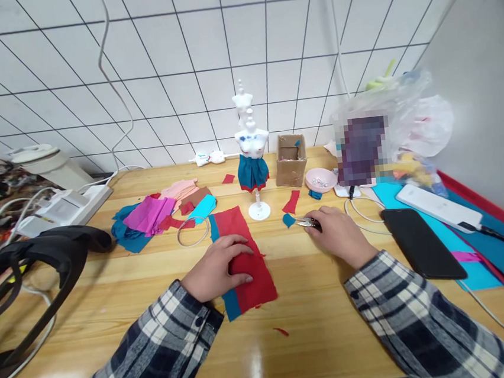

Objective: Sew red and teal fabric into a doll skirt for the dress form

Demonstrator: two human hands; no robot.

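My left hand (pixel 219 266) rests on a red cloth piece (pixel 261 280) with a blue strip along its left edge, thumb and fingers apart. On the right, my right hand (pixel 334 231) is closed around small metal snips (pixel 309 223), whose blades point left toward a blue scrap (pixel 288 220). Behind the cloth stands a small white dress form (pixel 253 141) wearing a blue skirt (pixel 252 171) with a red hem. A red scrap (pixel 291 201) lies near the blades, and a thin red sliver (pixel 281 332) lies closer to the front edge.
Coloured cloth scraps (pixel 152 215) and a metal hoop (pixel 193 231) lie left. A cardboard box (pixel 291 170) and pink bowl (pixel 321 180) stand behind. At right are a black phone (pixel 423 244), white power bank (pixel 438 205) and cables. A black headset (pixel 69 254) sits far left.
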